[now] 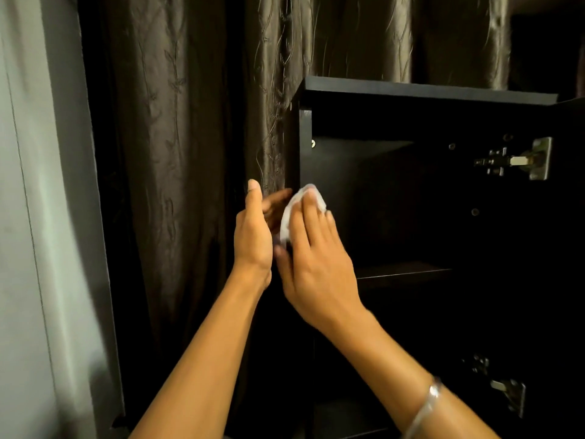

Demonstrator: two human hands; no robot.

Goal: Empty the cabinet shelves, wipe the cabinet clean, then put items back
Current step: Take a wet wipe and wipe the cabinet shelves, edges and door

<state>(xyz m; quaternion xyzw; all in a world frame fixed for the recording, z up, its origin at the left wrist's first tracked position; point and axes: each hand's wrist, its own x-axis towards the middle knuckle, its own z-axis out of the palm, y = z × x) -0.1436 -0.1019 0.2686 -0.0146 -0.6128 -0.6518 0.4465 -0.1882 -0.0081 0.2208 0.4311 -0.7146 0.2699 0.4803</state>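
Starting at the left, a pale grey wall (38,217) gives way to a dark brown patterned satin curtain (190,137) hanging behind the work. Just right of the curtain, the left hand (254,231) is raised with its fingers straight and thumb up, palm facing right, holding nothing; it sits against the outer face of the left side panel of the tall black wooden cabinet (427,90), seemingly bracing it, though real contact is hard to tell. Immediately right of it, the right hand (316,255) presses a small crumpled white wipe (289,213) under its fingers against the front edge of that same panel, at the height of the upper compartment. That edge runs vertically, so the wiping stroke probably needs to travel up or down along it, and the right hand, already on the wipe, is the one placed to do it. Further right, the upper compartment looks bare, a dark shelf board (405,272) closing it below, and two metal door hinges (512,161) show on the far right side. Wiping appears under way; restocking is not yet begun.
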